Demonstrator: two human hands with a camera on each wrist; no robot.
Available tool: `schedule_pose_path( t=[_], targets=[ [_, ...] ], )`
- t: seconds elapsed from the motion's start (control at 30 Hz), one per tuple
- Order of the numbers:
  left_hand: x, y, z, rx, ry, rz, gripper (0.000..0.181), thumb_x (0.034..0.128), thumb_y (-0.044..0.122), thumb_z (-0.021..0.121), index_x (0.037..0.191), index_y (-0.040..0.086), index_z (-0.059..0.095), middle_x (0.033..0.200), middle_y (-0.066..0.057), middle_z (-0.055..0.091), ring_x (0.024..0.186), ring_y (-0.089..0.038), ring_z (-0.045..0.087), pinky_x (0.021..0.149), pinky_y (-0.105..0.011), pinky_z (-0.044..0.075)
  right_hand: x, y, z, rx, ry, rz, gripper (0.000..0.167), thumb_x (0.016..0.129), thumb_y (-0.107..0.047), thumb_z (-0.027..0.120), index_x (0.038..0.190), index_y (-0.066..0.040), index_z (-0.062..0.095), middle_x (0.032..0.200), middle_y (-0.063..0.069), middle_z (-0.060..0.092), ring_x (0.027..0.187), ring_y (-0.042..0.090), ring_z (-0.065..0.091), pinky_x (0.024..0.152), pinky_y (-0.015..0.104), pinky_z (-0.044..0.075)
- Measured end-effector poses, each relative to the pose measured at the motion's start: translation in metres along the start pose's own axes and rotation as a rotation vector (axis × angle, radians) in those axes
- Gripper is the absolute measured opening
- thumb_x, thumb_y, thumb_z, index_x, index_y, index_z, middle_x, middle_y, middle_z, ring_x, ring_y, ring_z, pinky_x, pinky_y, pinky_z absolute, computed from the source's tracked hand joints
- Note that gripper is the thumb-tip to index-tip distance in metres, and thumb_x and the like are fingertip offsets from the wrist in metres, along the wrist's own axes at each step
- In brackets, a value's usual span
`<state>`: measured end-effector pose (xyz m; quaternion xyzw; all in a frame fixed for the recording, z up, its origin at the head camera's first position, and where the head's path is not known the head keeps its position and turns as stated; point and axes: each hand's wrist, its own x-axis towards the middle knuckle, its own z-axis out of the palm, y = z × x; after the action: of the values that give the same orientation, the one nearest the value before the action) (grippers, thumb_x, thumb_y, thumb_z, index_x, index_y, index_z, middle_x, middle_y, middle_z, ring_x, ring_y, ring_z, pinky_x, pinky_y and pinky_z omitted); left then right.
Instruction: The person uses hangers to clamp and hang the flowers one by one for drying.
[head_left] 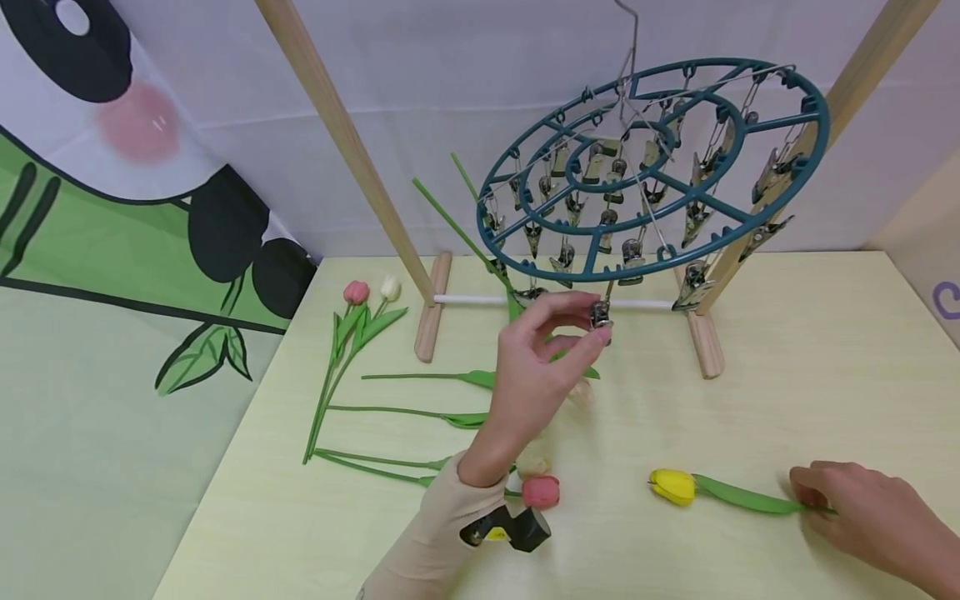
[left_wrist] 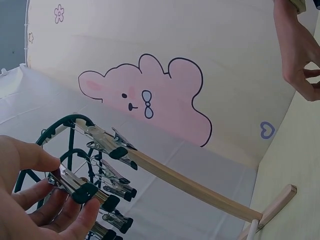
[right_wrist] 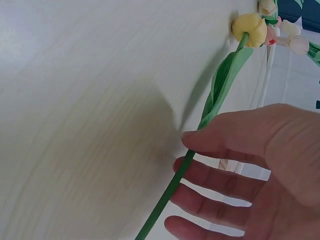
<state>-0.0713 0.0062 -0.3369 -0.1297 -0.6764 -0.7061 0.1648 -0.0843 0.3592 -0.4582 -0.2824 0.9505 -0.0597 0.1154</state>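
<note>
One left hand [head_left: 536, 367] pinches a silver metal clip [head_left: 600, 314]; the right hand [head_left: 873, 517] grips a yellow tulip [head_left: 675, 487], likely light, best held by its green stem [right_wrist: 159, 209].

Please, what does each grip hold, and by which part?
Left grip: a metal clip, exact part unclear. Right grip: the yellow tulip, by its stem, near the leaf.
</note>
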Motion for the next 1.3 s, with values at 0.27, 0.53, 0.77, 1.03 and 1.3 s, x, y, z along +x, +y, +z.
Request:
schedule_pose_path(
  t=[0.27,0.53,0.77,1.03,1.3],
  targets=[
    [0.001,0.001,0.000,0.004,0.002,0.001,0.029,0.0854,-0.002,0.064,0.114,-0.005,0.058,0.110,-0.014,0.059,0.095,-0.018,0.059,0.082,-0.036,0.054,-0.001,0.001,0.002,-0.010,0.026,-0.003,0.033,0.069,-0.010,0.078,0.068,-0.026,0.049,0.066,-0.014,0.040,0.058,0.007,0.037,0.046,0.028,0.032],
    [0.001,0.000,0.000,-0.002,0.004,0.000,0.030,0.0851,-0.002,0.064,0.114,-0.006,0.058,0.110,-0.014,0.059,0.095,-0.017,0.059,0.082,-0.037,0.055,-0.004,-0.004,-0.009,-0.018,0.085,-0.017,0.034,0.065,-0.002,0.076,0.067,-0.024,0.051,0.067,-0.015,0.044,0.057,0.006,0.039,0.044,0.028,0.034],
    [0.001,-0.001,0.001,-0.009,-0.003,0.001,0.030,0.0850,-0.003,0.064,0.114,-0.006,0.058,0.110,-0.014,0.059,0.095,-0.018,0.059,0.082,-0.036,0.055,-0.008,-0.008,-0.022,-0.032,0.176,-0.020,0.037,0.060,0.005,0.072,0.066,-0.025,0.052,0.068,-0.015,0.046,0.057,0.005,0.039,0.042,0.028,0.031],
    [0.000,0.000,0.000,-0.017,0.000,-0.008,0.030,0.0849,-0.004,0.063,0.114,-0.006,0.058,0.110,-0.014,0.058,0.095,-0.018,0.059,0.083,-0.035,0.054,-0.010,-0.012,-0.034,-0.061,0.380,-0.065,0.040,0.056,0.006,0.078,0.065,-0.026,0.056,0.067,-0.016,0.048,0.057,-0.001,0.040,0.040,0.025,0.027],
    [-0.001,0.000,-0.002,-0.009,0.007,-0.004,0.030,0.0845,-0.004,0.064,0.114,-0.006,0.058,0.108,-0.014,0.059,0.094,-0.018,0.059,0.082,-0.035,0.055,-0.007,-0.017,-0.045,-0.066,0.537,-0.171,0.045,0.044,0.014,0.076,0.061,-0.022,0.054,0.062,-0.014,0.046,0.056,0.003,0.045,0.040,0.021,0.028]
  ],
)
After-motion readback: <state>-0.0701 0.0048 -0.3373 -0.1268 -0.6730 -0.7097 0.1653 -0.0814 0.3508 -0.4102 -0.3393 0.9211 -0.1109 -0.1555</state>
